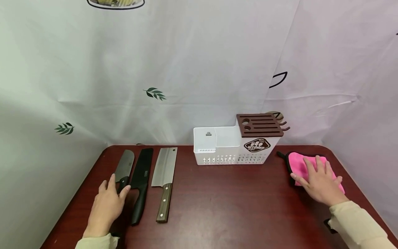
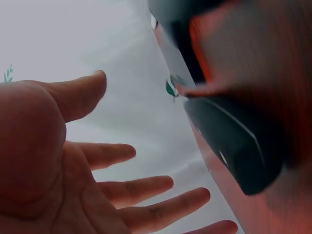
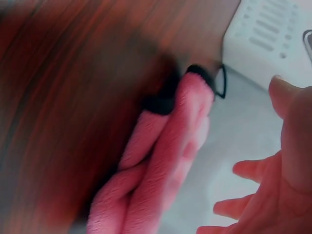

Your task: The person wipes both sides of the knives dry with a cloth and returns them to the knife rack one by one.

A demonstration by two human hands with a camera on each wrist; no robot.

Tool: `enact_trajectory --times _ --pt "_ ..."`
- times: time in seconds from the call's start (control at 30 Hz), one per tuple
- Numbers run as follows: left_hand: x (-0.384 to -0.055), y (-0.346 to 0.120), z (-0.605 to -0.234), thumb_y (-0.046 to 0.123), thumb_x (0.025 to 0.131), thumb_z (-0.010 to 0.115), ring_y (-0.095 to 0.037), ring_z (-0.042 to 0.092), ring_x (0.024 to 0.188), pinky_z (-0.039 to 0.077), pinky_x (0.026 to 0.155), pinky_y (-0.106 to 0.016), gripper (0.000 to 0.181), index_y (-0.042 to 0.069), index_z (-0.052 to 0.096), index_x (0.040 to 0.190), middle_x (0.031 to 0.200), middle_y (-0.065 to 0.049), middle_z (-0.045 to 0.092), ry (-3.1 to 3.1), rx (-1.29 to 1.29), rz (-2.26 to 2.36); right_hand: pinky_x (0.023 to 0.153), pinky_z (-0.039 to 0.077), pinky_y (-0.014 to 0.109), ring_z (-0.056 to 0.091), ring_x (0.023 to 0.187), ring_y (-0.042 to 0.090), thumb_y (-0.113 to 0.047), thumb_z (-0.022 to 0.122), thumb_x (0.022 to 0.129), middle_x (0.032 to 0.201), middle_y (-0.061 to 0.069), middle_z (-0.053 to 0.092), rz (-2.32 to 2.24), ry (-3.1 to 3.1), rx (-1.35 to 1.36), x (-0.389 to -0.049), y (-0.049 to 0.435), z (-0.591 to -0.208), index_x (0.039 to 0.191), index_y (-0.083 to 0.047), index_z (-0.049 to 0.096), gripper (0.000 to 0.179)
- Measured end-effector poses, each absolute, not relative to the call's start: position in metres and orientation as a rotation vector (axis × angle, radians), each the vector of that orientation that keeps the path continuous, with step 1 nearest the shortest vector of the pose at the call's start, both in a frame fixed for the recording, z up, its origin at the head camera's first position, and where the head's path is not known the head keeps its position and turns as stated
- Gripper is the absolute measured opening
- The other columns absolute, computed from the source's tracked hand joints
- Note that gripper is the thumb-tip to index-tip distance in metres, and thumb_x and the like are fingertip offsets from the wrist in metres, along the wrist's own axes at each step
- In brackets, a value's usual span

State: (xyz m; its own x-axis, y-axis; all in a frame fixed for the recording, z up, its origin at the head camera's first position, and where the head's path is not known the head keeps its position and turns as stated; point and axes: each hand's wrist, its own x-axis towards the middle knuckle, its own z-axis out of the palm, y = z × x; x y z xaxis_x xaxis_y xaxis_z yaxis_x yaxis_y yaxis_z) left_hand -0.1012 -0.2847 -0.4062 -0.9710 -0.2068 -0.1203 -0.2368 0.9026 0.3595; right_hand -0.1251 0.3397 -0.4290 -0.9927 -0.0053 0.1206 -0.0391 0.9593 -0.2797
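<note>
My left hand (image 1: 107, 204), fingers spread, hovers over the handle of a short wide-bladed knife (image 1: 125, 164) at the table's left. In the left wrist view a dark knife handle (image 2: 234, 141) lies apart from the fingers. Beside that knife lie a black knife (image 1: 142, 180) and a cleaver (image 1: 164, 173) with a riveted wooden handle, blades pointing to the back. On the right, my right hand (image 1: 321, 183) is spread above a folded pink cloth (image 1: 298, 164) with black edging. The right wrist view shows a gap between these fingers and the fuzzy cloth (image 3: 165, 161).
A white knife rack (image 1: 227, 147) with a brown slotted top (image 1: 261, 125) and side hooks stands at the back of the red-brown table (image 1: 224, 204). Pale fabric (image 1: 202, 69) hangs behind it and along both sides. A small black object (image 1: 329, 226) lies by the right sleeve.
</note>
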Motion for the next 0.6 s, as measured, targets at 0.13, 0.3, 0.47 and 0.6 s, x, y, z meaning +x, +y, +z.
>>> enact_trajectory --times 0.13,0.3,0.47,0.6 --pt "-0.101 -0.292 -0.410 0.034 0.105 0.050 -0.069 0.035 0.120 0.036 0.096 -0.072 0.078 -0.017 0.011 0.151 0.141 -0.053 0.017 2.969 -0.469 0.571 0.082 0.011 0.092 0.003 0.136 0.069 -0.054 0.053 0.099 0.151 0.044 0.008 0.483 -3.023 0.000 -0.129 0.349 -0.429 0.153 0.003 0.022 0.084" --pt "-0.100 -0.299 -0.415 0.032 0.101 0.059 -0.067 0.036 0.120 0.036 0.095 -0.072 0.082 -0.019 0.015 0.149 0.136 -0.053 0.025 2.953 -0.572 0.582 0.082 0.005 0.093 -0.004 0.135 0.070 -0.056 0.049 0.100 0.150 0.046 -0.001 0.585 -3.077 -0.066 -0.134 0.361 -0.429 0.155 0.003 0.013 0.089" --pt "-0.102 -0.302 -0.418 0.032 0.096 0.066 -0.064 0.042 0.115 0.039 0.093 -0.070 0.084 -0.021 0.023 0.146 0.130 -0.050 0.036 2.937 -0.630 0.564 0.083 0.005 0.093 -0.005 0.133 0.072 -0.057 0.049 0.099 0.149 0.047 -0.005 0.620 -3.107 -0.096 -0.141 0.376 -0.429 0.157 0.000 0.007 0.091" --pt "-0.102 -0.304 -0.419 0.033 0.096 0.067 -0.062 0.045 0.112 0.041 0.091 -0.069 0.082 -0.022 0.028 0.143 0.125 -0.049 0.042 2.918 -0.626 0.547 0.086 0.006 0.091 -0.002 0.132 0.073 -0.055 0.053 0.098 0.149 0.047 -0.002 0.595 -3.126 -0.016 -0.147 0.386 -0.430 0.158 -0.004 0.008 0.091"
